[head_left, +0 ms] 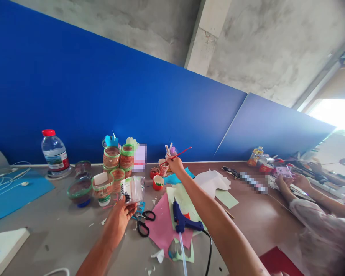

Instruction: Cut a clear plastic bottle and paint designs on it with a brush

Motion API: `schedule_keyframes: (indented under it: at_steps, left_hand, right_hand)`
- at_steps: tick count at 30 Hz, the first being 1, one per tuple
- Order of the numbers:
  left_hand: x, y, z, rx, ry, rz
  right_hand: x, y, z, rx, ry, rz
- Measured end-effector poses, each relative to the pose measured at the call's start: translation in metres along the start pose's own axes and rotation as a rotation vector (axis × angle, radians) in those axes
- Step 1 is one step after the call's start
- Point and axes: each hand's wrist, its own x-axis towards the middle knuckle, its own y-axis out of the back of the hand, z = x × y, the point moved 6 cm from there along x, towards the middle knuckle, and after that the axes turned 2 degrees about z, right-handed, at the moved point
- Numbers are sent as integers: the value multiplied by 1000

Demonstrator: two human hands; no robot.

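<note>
My left hand (119,218) is closed round the lower edge of a clear plastic cup (133,188) with a spiral-bound edge, held just above the table. My right hand (175,164) reaches far forward and pinches a thin red-handled brush (180,152), its tip over a small red paint cup (163,165). Two more small red cups (158,182) sit just in front of that hand. Between my arms lie black scissors (143,222), a blue glue gun (181,219) and pink paper (163,224).
Cut bottle bowls with green tape rims (102,184) are stacked left of centre, near a water bottle (55,153). A blue partition (103,88) backs the table. White and green paper scraps (211,183) lie beyond. Another person's arms (304,191) work at the right.
</note>
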Motion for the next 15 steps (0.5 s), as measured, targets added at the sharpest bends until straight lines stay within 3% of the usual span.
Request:
schedule_keyframes:
  at_steps: [10,15]
  left_hand:
    - [-1,-3,3,6,10,62]
    - [2,1,1,9,-7,14]
  right_hand:
    - [3,-27,-6,-154,-45,-22]
    - [-3,-39,-6,-166,-33,-37]
